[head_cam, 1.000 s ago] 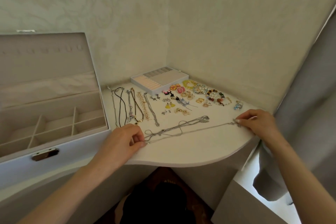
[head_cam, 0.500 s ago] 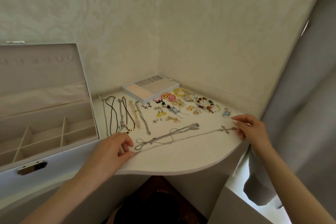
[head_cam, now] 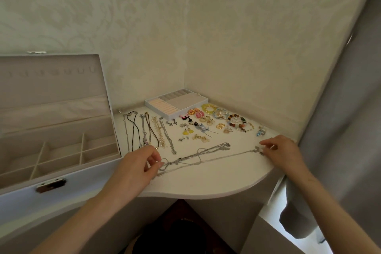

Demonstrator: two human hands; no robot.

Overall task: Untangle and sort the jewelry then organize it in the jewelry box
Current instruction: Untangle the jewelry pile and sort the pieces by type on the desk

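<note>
A long thin silver chain [head_cam: 216, 159] lies stretched across the front of the white corner shelf [head_cam: 206, 183]. It crosses a thicker silver chain [head_cam: 208, 150] in a loose tangle. My left hand [head_cam: 134, 171] pinches the thin chain's left end between thumb and curled fingers. At the right end, my right hand [head_cam: 284, 150] pinches the small pendant. The open white jewelry box [head_cam: 82, 179] stands at the left, and none of its divided compartments holds anything.
Several sorted necklaces [head_cam: 144, 130] lie in a row beside the box. Earrings [head_cam: 195, 128] and beaded bracelets [head_cam: 233, 118] sit behind the chains. A removable ring tray [head_cam: 177, 103] stands in the corner. A grey curtain [head_cam: 340, 130] hangs at the right, past the shelf's curved edge.
Both hands have stayed at the ends of the stretched chain. My left fingers shifted and curled over its left end. The view tilted slightly.
</note>
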